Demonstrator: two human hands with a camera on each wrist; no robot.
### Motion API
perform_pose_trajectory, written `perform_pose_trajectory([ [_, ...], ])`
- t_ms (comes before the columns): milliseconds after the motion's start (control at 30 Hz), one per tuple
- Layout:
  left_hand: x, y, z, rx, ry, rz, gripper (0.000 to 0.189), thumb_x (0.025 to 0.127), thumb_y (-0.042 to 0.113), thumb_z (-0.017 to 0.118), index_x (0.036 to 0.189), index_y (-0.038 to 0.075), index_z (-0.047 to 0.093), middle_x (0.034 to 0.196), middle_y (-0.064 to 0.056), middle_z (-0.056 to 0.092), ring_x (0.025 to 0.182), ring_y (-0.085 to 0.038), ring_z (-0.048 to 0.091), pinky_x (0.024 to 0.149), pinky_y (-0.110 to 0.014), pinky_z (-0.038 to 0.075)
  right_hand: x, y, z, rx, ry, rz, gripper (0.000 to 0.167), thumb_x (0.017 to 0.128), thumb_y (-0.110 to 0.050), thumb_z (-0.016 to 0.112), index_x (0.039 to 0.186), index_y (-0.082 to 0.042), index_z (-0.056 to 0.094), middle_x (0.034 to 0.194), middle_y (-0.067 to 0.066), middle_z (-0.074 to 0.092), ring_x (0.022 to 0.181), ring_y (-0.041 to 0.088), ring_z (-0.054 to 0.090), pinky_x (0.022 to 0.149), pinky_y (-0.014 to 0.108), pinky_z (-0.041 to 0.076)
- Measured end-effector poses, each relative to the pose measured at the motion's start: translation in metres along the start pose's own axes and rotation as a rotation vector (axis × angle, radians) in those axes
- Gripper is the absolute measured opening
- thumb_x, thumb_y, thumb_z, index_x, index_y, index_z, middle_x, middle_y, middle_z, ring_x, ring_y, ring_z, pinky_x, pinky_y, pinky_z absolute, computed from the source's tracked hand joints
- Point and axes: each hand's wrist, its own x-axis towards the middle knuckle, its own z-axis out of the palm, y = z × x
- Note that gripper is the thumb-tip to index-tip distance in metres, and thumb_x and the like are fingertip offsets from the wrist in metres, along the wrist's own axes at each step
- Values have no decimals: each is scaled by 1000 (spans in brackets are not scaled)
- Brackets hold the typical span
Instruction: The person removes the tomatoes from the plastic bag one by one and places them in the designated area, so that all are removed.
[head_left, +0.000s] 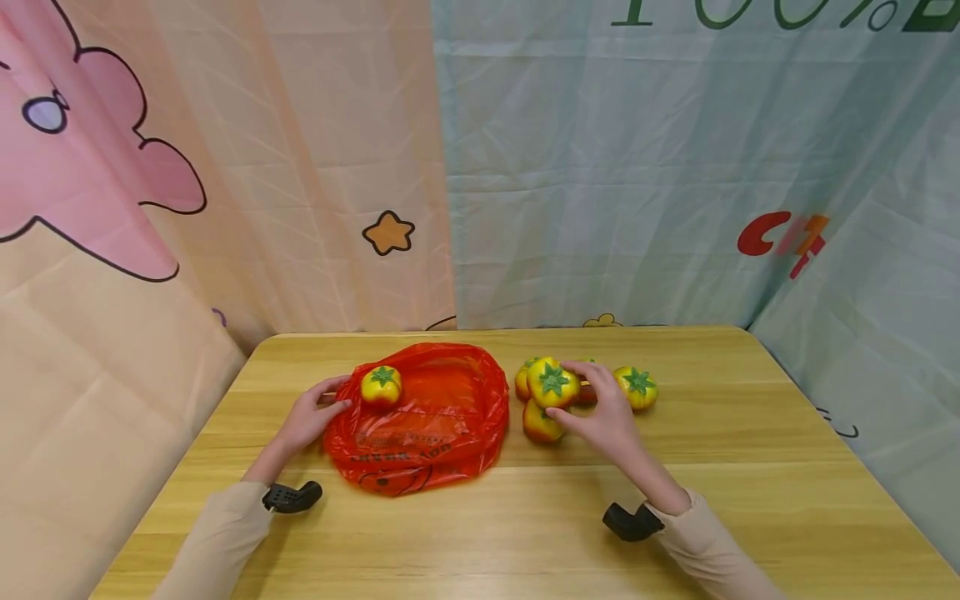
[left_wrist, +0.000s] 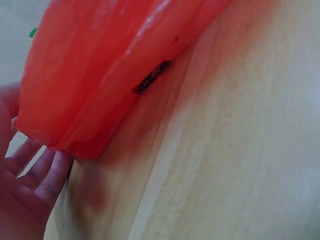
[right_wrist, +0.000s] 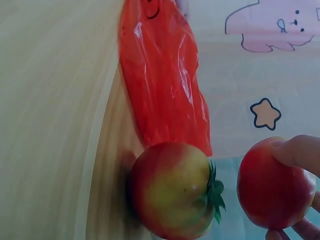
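Note:
A red plastic bag (head_left: pixel 450 400) lies spread with its mouth up on the table, and one yellow-red tomato (head_left: pixel 382 388) with a green leafy top sits in its left side. My left hand (head_left: pixel 317 413) holds the bag's left rim. In the left wrist view its fingers (left_wrist: pixel 50 185) lie under the bag's edge, with the thumb at the other side. My right hand (head_left: pixel 604 417) grips a tomato (head_left: pixel 552 377) between thumb and fingers, raised above a tomato (head_left: pixel 542 423) on the table. The right wrist view shows the red underside of the held tomato (right_wrist: pixel 270 187).
Right of the bag, another tomato (head_left: pixel 522 380) stands partly behind the held one. One more (head_left: pixel 588 395) is mostly hidden by the right hand, and a tomato (head_left: pixel 636 389) lies beyond it. The wooden table (head_left: pixel 480 542) ends at a patterned curtain (head_left: pixel 585 183).

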Motion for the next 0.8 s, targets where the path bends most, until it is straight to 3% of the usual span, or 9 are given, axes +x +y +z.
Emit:
perform_pose_trajectory([
  [233, -1, 1, 0, 0, -5, -22, 50, 98, 20, 54, 142, 0, 41, 136, -28, 46, 114, -39, 51, 82, -26, 53, -5, 12, -10, -3, 14, 20, 63, 66, -10, 88, 123, -5, 61, 119, 13, 59, 104, 23, 57, 80, 33, 53],
  [500, -2, 3, 1, 17, 1, -30, 49, 99, 20, 54, 142, 0, 42, 136, -28, 46, 115, -40, 51, 86, -36, 55, -10, 25, -22, 9, 6, 79, 63, 68, -8, 86, 125, -4, 59, 119, 16, 55, 103, 28, 59, 85, 46, 53],
  [600, -3, 3, 1, 21, 1, -26, 49, 99, 20, 54, 142, -1, 42, 136, -28, 46, 115, -40, 51, 86, -36, 54, -12, 30, -26, 14, 4, 100, 63, 68, -8, 86, 125, -3, 58, 118, 15, 55, 103, 20, 56, 85, 31, 54],
  [700, -2, 2, 1, 18, -2, -27, 50, 99, 19, 54, 142, -1, 41, 137, -28, 46, 115, -40, 51, 86, -35, 54, -16, 36, -29, 24, 8, 105, 62, 69, -8, 85, 125, -3, 58, 118, 15, 55, 102, 7, 49, 84, 10, 48],
  [800, 0, 0, 1, 16, -7, -31, 50, 99, 18, 53, 143, -1, 40, 137, -29, 45, 115, -40, 51, 84, -33, 55, -19, 41, -32, 30, 17, 94, 61, 70, -7, 85, 125, -1, 58, 118, 16, 55, 101, -1, 44, 82, 2, 42],
])
